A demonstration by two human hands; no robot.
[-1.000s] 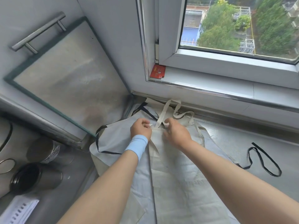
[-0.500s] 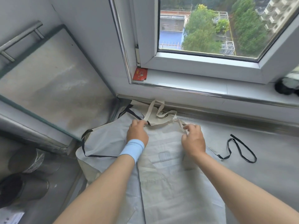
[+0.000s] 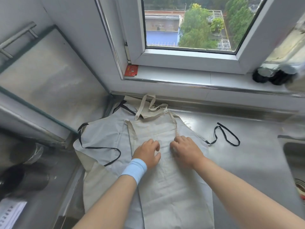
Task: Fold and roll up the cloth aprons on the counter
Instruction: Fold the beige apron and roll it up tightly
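Note:
A beige apron point(image 3: 165, 187), folded into a long narrow strip, lies on the steel counter point(image 3: 255, 154) and runs toward me. Its neck strap point(image 3: 148, 104) curls at the far end by the wall. Under it lies a pale grey apron point(image 3: 102, 134) with black ties, one tie point(image 3: 226, 134) looping out to the right. My left hand point(image 3: 147, 152), a light blue band at its wrist, and my right hand point(image 3: 186, 150) rest side by side on the beige apron's upper part, fingers bent down onto the cloth. The right fingertips touch a thin beige tie.
A glass panel point(image 3: 49, 83) leans against the left wall. Metal cups point(image 3: 24, 179) and a printed paper point(image 3: 9, 215) sit lower left. A sink point(image 3: 295, 156) opens at the right edge. The window sill holds a red card point(image 3: 131, 71) and dark objects point(image 3: 270, 75).
Both hands left the straps at the apron's top edge and moved toward me onto the middle of the cloth. The view shifted right, showing more of the sill and the sink.

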